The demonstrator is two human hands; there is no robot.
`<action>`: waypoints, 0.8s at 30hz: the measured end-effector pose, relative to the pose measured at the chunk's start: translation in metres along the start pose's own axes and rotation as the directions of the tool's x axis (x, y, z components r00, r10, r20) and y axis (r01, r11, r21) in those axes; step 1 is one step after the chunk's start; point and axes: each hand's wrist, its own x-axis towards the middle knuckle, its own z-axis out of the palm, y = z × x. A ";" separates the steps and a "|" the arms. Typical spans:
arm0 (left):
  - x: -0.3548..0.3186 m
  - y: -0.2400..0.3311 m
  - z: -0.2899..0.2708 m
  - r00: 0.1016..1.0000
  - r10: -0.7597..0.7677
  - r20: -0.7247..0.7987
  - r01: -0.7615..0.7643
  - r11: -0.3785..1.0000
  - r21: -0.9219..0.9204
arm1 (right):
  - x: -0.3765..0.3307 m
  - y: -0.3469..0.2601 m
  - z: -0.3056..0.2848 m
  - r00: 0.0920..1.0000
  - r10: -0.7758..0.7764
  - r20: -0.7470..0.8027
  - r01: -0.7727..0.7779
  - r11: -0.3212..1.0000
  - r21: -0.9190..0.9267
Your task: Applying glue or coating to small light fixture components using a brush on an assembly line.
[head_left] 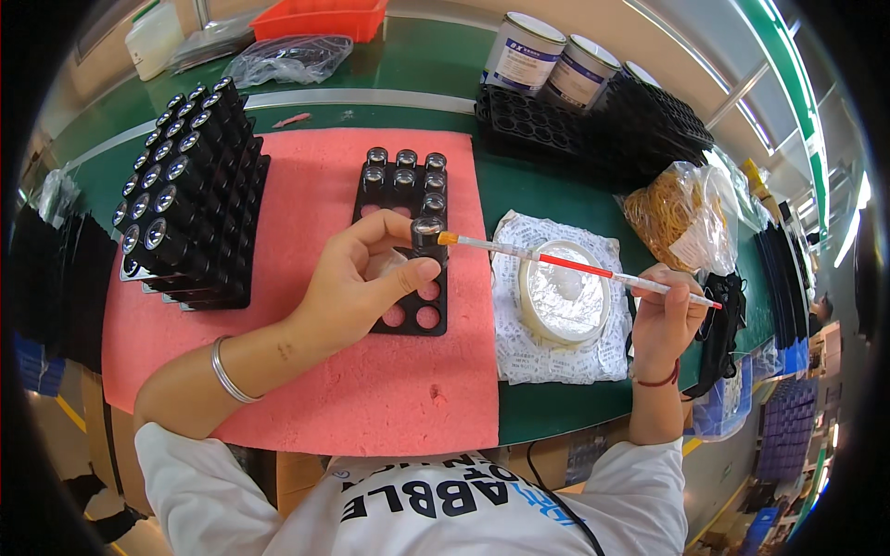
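Observation:
My left hand (357, 278) holds a small black cylindrical lens piece (427, 233) over a black holed tray (426, 315) on the pink foam mat (306, 371). My right hand (666, 320) grips a thin white and red brush (575, 267), whose orange tip touches the side of the held piece. Several finished black pieces (404, 171) stand in the tray's far rows. A round clear dish (564, 295) sits on a white printed sheet below the brush.
Stacked trays of black lens pieces (190, 195) stand at the left. Empty black trays (593, 130) and three tins (524, 51) are at the back right. A bag of rubber bands (672, 218) lies right; an orange bin (320, 18) is at the back.

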 end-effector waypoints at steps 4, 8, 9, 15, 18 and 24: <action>0.000 -0.001 0.000 1.000 0.015 0.025 -0.015 1.000 -0.018 | 0.000 0.000 -0.001 1.000 -0.008 -0.018 0.007 1.000 -0.007; -0.002 0.006 -0.001 0.996 -0.060 0.073 0.055 0.996 0.069 | 0.001 0.000 -0.003 1.000 -0.015 -0.012 0.015 1.000 -0.003; -0.001 0.005 -0.001 0.995 -0.060 0.075 0.054 0.996 0.070 | 0.001 0.000 -0.004 1.000 -0.024 -0.016 0.023 1.000 -0.008; -0.005 0.008 0.000 0.996 0.002 0.093 -0.014 0.992 0.128 | 0.004 0.002 -0.003 0.996 -0.053 -0.073 0.048 0.996 -0.074; -0.013 0.029 0.001 0.998 0.010 0.056 -0.018 0.989 0.144 | 0.007 -0.001 -0.001 0.994 -0.062 -0.085 0.055 0.995 -0.083; -0.035 0.110 0.002 0.818 0.506 0.274 -0.485 0.350 0.802 | 0.002 -0.003 -0.007 0.983 -0.095 -0.158 0.080 0.992 -0.097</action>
